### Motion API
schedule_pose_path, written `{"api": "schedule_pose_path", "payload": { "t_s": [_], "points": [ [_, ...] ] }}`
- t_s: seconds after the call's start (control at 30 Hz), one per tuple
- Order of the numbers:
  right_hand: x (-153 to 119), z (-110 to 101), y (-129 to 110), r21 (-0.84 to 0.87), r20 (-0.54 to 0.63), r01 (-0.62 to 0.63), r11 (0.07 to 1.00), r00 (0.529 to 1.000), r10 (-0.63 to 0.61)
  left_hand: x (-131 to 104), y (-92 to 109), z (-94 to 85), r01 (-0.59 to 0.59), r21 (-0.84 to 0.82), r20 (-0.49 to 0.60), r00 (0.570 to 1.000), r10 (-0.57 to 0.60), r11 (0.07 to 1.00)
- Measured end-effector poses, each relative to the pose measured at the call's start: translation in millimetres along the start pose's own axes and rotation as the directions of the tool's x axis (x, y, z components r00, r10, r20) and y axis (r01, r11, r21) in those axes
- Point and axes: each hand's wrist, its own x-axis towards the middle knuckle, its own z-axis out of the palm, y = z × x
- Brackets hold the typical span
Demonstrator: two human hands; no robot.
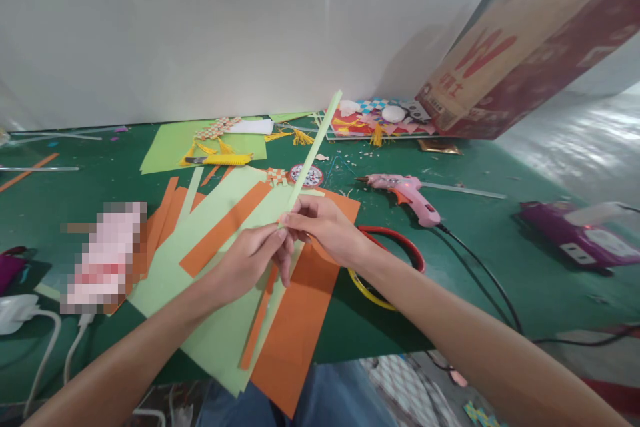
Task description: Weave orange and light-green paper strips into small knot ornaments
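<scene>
A narrow light green paper strip [316, 143] rises at a slant from between my two hands. My left hand [257, 253] is closed, thumb against fingers, on its lower part. Close beside it, my right hand [320, 223] pinches the same strip between thumb and fingers. Below my left hand runs a narrow orange paper strip [257, 327]; its upper end is hidden, so whether it is held cannot be told. Beneath the hands lie light green paper sheets [200, 320] and an orange sheet [300, 320]. A wider orange strip [225, 230] rests on the green paper.
A pink glue gun [407, 193] lies right, its black cord trailing forward. Tape rolls [420, 257] sit by my right forearm. Behind are a yellow cutter [227, 160], woven paper pieces with tassels [217, 128] and a paper bag [500, 60]. A purple power strip [585, 233] stands far right.
</scene>
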Motion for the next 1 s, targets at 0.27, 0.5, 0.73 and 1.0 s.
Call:
{"api": "schedule_pose_path", "payload": {
  "t_s": [0.27,0.5,0.73,1.0],
  "points": [
    [-0.4,-2.3,-5.1,-0.072,0.043,-0.033,0.997,0.998,0.036,-2.3,0.4,-0.3,-0.007,-0.001,-0.004,1.000,0.007,1.000],
    [-1.9,-2.5,-5.0,-0.075,-0.004,0.017,0.997,1.000,-0.017,0.0,-3.0,-2.7,-0.017,0.036,-0.021,1.000,0.018,0.999],
    [-1.3,-2.8,-5.5,-0.060,-0.031,-0.002,0.998,1.000,0.000,-0.8,-1.5,-2.2,-0.016,0.054,-0.020,1.000,0.017,0.998],
    [-1.4,-2.9,-4.2,-0.091,0.007,0.003,0.996,1.000,-0.003,-1.3,-0.7,-2.8,0.006,0.039,-0.027,1.000,-0.005,0.999]
  ]
}}
